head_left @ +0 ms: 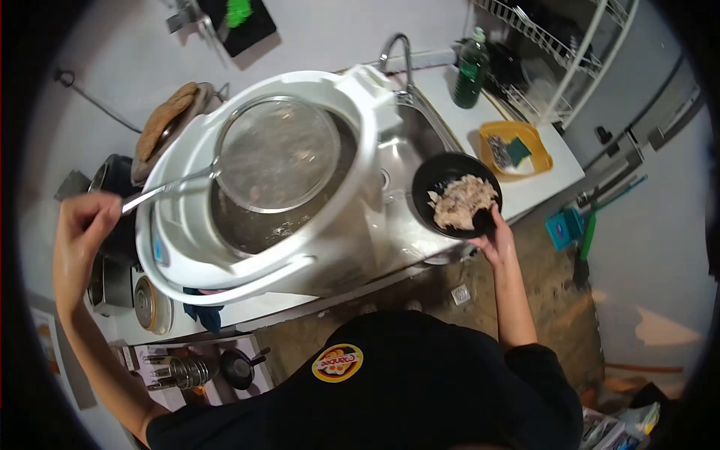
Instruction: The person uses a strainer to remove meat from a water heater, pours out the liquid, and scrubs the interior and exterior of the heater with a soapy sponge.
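My left hand (84, 225) is closed around the handle of a round mesh strainer (277, 154), whose wide metal screen is over the opening of a large white tub (341, 262). Murky dark liquid (259, 232) shows in the tub below the screen. On the other side, my right hand (496, 244) grips a black bowl (431, 180) by its near right rim, fingers partly hidden beneath it. Pale, shredded pieces of what looks like cooked meat (463, 202) lie in the bowl, which is beside the tub, over the sink's near right side.
Behind the bowl are a metal sink (405, 142) and faucet (407, 56). A yellow basin (544, 154) with a green sponge and a bottle of green liquid (471, 71) stand on the right counter. A white wire rack (592, 45) rises behind. Pots (116, 180) are at left.
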Motion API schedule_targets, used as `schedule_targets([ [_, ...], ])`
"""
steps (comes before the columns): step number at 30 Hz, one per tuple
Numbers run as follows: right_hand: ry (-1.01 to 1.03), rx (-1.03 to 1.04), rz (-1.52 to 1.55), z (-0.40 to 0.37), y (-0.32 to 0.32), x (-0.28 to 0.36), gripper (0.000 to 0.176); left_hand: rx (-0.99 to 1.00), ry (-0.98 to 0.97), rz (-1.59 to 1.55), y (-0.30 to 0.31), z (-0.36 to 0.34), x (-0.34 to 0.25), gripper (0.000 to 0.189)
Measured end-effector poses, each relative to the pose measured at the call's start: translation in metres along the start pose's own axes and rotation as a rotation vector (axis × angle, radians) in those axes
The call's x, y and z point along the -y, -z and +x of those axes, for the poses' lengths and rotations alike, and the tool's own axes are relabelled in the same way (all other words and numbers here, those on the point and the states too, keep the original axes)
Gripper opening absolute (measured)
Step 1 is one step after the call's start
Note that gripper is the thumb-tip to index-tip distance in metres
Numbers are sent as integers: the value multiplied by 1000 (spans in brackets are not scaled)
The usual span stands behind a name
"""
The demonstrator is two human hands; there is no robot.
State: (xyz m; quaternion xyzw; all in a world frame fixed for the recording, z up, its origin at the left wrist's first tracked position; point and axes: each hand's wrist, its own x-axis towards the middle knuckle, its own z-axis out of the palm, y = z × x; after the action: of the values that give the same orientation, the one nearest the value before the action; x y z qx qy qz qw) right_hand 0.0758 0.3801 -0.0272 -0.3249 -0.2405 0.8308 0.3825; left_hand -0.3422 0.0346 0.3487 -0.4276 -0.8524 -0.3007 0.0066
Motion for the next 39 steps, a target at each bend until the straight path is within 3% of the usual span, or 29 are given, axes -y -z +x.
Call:
schedule_targets([
  [3,-16,26,6,0,-2,0,56,1,-13,23,-9,-19,-18,21],
  [4,-30,17,2,-2,-5,2,56,139,94,90,2,-18,-27,19],
  [8,-62,47,-46,-9,-3,16,60,-85,335,-11,4,-38,-33,27],
  [11,-39,-21,-105,-17,3,24,62,14,256,-252,25,-55,-29,33],
  [13,11,-70,-152,-23,9,31,61,-122,128,-250,17,-72,-28,41],
  [15,67,-114,-197,-32,16,40,60,-70,23,-279,-7,-87,-66,43],
  [16,99,-129,-217,-36,20,47,60,-93,45,-266,-24,-89,-82,50],
  [18,180,-156,-259,-46,22,61,59,111,163,-396,-38,-101,-122,49],
  [22,345,-190,-335,-65,37,90,53,150,122,-651,-103,-105,-176,41],
  [24,419,-225,-364,-77,40,102,51,220,176,-574,-119,-107,-196,40],
  [25,443,-237,-370,-82,39,107,51,204,49,-537,-137,-107,-191,35],
  [26,468,-254,-375,-87,39,111,51,269,-44,-176,-146,-105,-188,34],
  [27,495,-271,-378,-89,40,113,51,103,-387,-2,-171,-106,-177,40],
  [28,515,-249,-385,-91,43,114,52,83,-541,191,-189,-107,-173,52],
  [30,511,-255,-372,-89,49,113,50,164,-622,508,-222,-113,-167,59],
  [35,493,-252,-373,-80,50,108,47,51,-696,365,-286,-111,-139,62],
  [39,488,-246,-385,-72,44,104,48,33,-585,263,-313,-122,-136,61],
])
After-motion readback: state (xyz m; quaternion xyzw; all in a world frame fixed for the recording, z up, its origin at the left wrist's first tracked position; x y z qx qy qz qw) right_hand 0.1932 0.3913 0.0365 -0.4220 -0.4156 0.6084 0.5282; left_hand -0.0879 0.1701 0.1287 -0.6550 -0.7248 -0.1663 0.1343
